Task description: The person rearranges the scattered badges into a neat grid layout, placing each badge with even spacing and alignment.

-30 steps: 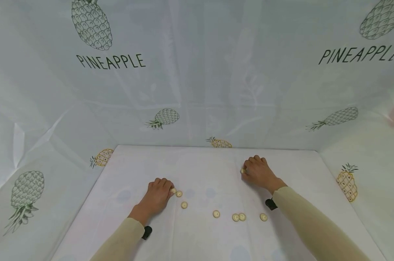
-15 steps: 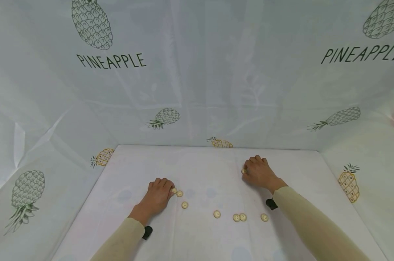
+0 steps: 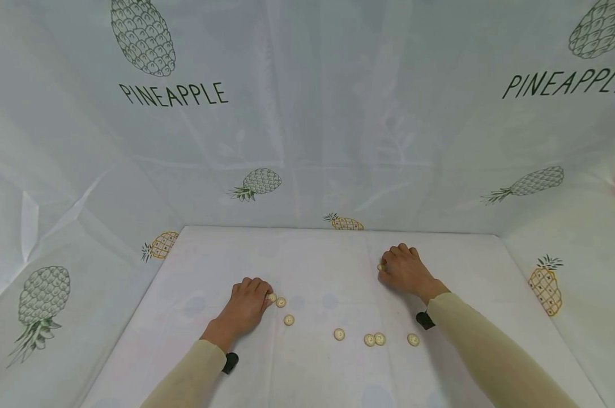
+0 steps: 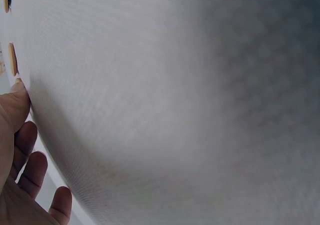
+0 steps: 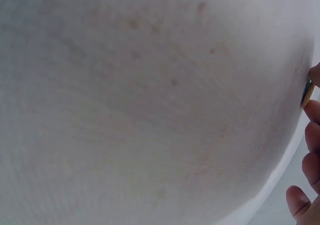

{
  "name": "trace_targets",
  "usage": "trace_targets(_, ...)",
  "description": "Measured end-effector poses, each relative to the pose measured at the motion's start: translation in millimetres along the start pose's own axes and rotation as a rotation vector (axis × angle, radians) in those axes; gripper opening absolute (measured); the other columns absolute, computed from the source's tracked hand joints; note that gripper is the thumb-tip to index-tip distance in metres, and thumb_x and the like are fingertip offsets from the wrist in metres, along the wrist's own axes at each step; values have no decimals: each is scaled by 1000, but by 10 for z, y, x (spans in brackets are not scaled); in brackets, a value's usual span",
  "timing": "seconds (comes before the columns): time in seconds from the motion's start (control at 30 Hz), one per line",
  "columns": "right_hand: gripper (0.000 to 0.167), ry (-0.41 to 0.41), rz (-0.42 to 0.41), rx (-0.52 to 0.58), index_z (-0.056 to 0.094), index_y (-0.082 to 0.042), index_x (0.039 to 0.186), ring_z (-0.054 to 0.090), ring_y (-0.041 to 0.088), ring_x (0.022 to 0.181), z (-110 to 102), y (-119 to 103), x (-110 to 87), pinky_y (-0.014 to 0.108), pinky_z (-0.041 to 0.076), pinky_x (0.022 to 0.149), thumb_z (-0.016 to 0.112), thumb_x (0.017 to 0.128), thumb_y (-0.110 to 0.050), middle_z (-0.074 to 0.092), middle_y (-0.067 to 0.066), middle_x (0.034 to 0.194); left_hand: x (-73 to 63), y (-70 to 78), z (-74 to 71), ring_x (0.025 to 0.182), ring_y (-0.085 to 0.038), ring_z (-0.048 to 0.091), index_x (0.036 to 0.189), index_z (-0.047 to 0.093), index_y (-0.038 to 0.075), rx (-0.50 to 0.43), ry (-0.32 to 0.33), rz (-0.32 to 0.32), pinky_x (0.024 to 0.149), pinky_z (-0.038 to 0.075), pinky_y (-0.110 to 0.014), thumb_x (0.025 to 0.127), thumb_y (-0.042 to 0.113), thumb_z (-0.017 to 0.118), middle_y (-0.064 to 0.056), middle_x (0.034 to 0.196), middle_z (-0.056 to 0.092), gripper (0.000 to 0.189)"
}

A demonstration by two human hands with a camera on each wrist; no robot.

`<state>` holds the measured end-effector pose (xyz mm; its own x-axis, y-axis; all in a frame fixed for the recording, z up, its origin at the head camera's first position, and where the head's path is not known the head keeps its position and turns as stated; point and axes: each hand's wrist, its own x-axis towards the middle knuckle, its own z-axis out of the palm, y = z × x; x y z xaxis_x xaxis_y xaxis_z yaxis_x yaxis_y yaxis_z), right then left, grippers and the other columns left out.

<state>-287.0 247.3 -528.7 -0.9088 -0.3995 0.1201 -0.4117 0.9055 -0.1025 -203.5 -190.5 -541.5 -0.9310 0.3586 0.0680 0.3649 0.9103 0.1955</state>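
Observation:
In the head view my left hand (image 3: 247, 305) is left of centre on the white table, thumb and fingertips pinching a small round pale wooden disc (image 3: 271, 297). A second disc (image 3: 281, 302) lies right beside it, and another disc (image 3: 289, 320) is a little nearer to me. Farther back on the right, my right hand (image 3: 403, 268) pinches a similar disc (image 3: 381, 267). The right wrist view shows that disc (image 5: 308, 94) tilted on edge between thumb and forefinger. Past my left thumb, a loose disc (image 4: 13, 59) appears in the left wrist view.
Toward the front lie a single disc (image 3: 340, 334), a side-by-side pair with its left disc (image 3: 370, 340), and one more disc (image 3: 413, 339) at right. A white sheet printed with pineapples (image 3: 307, 113) encloses the table (image 3: 317, 374) at back and sides.

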Motion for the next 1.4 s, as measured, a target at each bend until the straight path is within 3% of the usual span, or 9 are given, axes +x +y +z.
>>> trace_targets(0.9, 13, 72, -25, -24, 69, -9, 99, 54, 33, 101, 31, -23, -25, 55, 42, 90, 67, 99, -22, 63, 6, 98, 3, 15, -29, 115, -28, 53, 117, 63, 15, -24, -17, -9, 104, 43, -54, 106, 25, 66, -3, 117, 63, 16)
trace_targets(1.17, 26, 96, -51, -79, 67, -3, 112, 54, 35, 106, 56, -29, -66, 55, 42, 92, 65, 99, -26, 63, 11, 106, -13, 33, -32, 114, -28, 54, 116, 64, 15, -25, -8, -11, 102, 44, -54, 105, 23, 68, -3, 115, 64, 15)
trace_targets(1.4, 29, 192, -125, -159, 64, -3, 113, 56, 36, 103, 5, -27, -114, 55, 43, 93, 68, 99, -28, 62, 13, 105, -16, 41, -55, 114, -30, 55, 115, 64, 14, -19, -5, -14, 102, 45, -55, 105, 24, 68, -4, 115, 64, 15)
